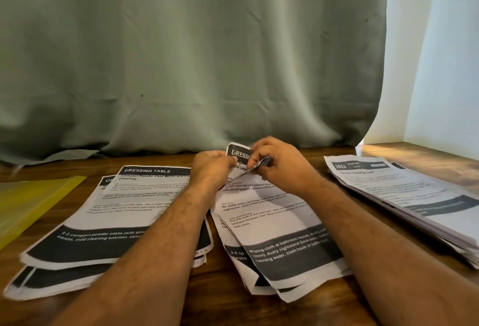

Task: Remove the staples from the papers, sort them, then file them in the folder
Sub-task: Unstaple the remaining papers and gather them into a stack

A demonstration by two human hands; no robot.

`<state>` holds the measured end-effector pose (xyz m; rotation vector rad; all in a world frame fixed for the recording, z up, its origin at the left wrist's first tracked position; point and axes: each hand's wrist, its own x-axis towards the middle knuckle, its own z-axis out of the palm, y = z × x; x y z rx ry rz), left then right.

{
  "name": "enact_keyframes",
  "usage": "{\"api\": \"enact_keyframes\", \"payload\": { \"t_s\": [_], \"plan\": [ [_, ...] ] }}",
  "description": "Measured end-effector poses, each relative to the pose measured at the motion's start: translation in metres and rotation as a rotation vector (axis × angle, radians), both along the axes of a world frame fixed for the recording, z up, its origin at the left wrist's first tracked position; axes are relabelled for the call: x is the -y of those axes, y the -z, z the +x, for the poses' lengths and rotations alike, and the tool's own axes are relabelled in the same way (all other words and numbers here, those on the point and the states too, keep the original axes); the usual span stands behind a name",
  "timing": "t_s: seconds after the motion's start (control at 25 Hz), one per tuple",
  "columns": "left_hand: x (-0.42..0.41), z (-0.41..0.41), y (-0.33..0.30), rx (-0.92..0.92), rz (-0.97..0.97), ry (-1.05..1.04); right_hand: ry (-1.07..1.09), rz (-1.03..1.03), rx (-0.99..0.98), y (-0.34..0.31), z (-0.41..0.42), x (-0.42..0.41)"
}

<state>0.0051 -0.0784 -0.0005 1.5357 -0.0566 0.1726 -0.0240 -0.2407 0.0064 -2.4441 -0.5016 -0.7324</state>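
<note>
A stapled set of printed papers (274, 232) lies on the wooden table in front of me, its top corner lifted and folded. My left hand (211, 167) grips that upper left corner from the left. My right hand (278, 162) pinches the folded top sheet at the same corner, right beside the left. No staple is visible; the fingers cover the spot. A loose pile of "Dressing Table" sheets (124, 219) lies to the left. A yellow folder (28, 201) lies flat at the far left edge.
A thick stack of more papers (412, 196) sits at the right, running toward the table's right edge. A grey-green curtain (181, 66) hangs behind the table. Bare wood (223, 289) shows between the piles near me.
</note>
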Motion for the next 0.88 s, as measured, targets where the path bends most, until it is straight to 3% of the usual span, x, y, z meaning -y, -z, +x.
{"api": "enact_keyframes", "payload": {
  "t_s": [0.08, 0.36, 0.76, 0.88],
  "plan": [
    [0.0, 0.0, 0.0, 0.032, 0.012, -0.038, -0.036, 0.056, -0.058, 0.0, -0.002, -0.001],
    [-0.016, 0.007, -0.004, 0.13, -0.08, -0.315, -0.013, -0.026, -0.053, -0.003, -0.006, 0.0],
    [-0.019, 0.009, -0.006, 0.147, -0.129, -0.313, -0.024, -0.066, -0.026, -0.002, -0.003, 0.003],
    [-0.021, 0.001, -0.007, 0.08, -0.129, -0.212, 0.002, -0.074, -0.032, -0.001, -0.001, 0.003]
  ]
}}
